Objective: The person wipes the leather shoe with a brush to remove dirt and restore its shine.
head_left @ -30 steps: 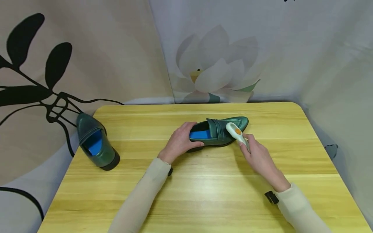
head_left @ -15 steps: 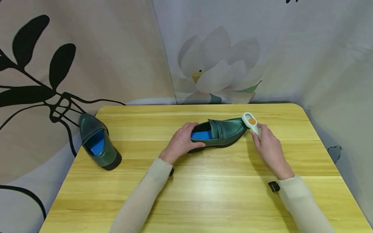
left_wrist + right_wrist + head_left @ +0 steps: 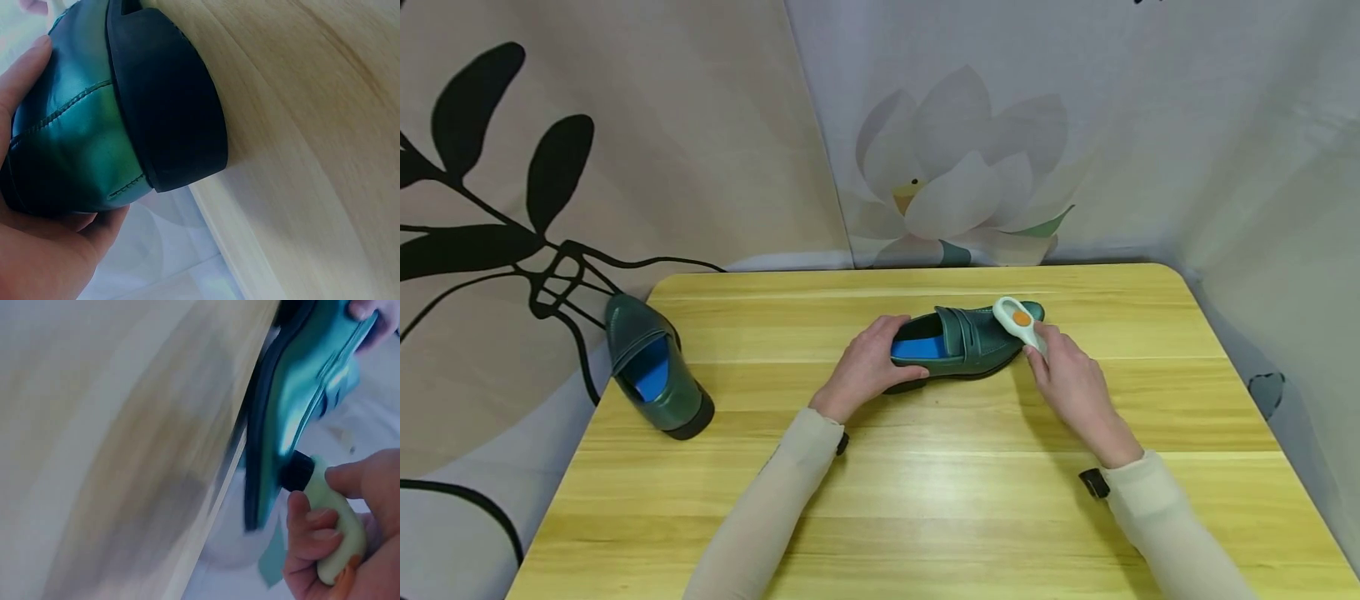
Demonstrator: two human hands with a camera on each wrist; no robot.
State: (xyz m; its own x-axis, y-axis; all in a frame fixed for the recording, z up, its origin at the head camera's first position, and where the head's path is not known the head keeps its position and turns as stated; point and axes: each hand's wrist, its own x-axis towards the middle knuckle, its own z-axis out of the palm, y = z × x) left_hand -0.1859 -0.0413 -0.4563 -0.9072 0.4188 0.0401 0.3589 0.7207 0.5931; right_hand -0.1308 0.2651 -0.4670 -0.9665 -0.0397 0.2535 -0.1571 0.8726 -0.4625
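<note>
A dark green loafer [image 3: 981, 343] with a blue insole lies on the table, its toe to the right. My left hand [image 3: 867, 365] grips it round the heel, and the left wrist view shows the thumb and fingers on either side of the heel leather [image 3: 81, 144]. With my right hand [image 3: 1075, 392] I hold a small pale green shoe brush [image 3: 1011, 317] by its handle. In the right wrist view its dark bristles [image 3: 298, 471] touch the shoe's toe area, while my fingers curl round the handle [image 3: 340, 531].
A matching green loafer [image 3: 658, 367] stands at the left edge of the wooden table [image 3: 910, 517], toe pointing away. Behind the table hangs a pale cloth backdrop [image 3: 1075, 125] printed with a flower and dark leaves.
The brush in my right hand went rightward past the toe tip, then came back left onto the toe. My left hand and both shoes stay in place.
</note>
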